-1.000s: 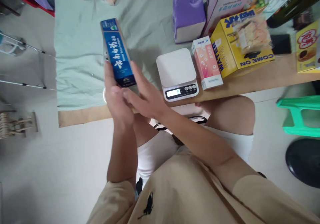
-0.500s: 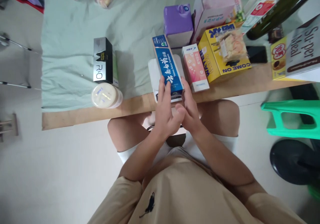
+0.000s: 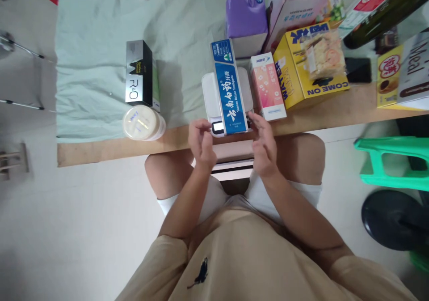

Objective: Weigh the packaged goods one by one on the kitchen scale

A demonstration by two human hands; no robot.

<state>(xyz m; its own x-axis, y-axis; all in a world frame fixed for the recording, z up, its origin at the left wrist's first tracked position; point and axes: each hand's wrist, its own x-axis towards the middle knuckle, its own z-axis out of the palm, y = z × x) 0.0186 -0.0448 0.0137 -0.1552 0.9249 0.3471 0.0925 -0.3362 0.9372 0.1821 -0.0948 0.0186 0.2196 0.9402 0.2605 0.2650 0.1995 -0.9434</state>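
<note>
Nearest the camera, both hands hover just off the surface's front edge, each now empty: the left hand (image 3: pixel 201 142) with fingers loosely curled, the right hand (image 3: pixel 264 142) with fingers spread. Half a second ago they gripped the blue toothpaste box (image 3: pixel 228 88); it now lies lengthwise on the white scale (image 3: pixel 209 93), released, apparently for weighing. Its near end covers most of the display, so any reading is hard to see. Beyond stand a pink carton (image 3: pixel 268 86) and a purple box (image 3: pixel 246 21).
</note>
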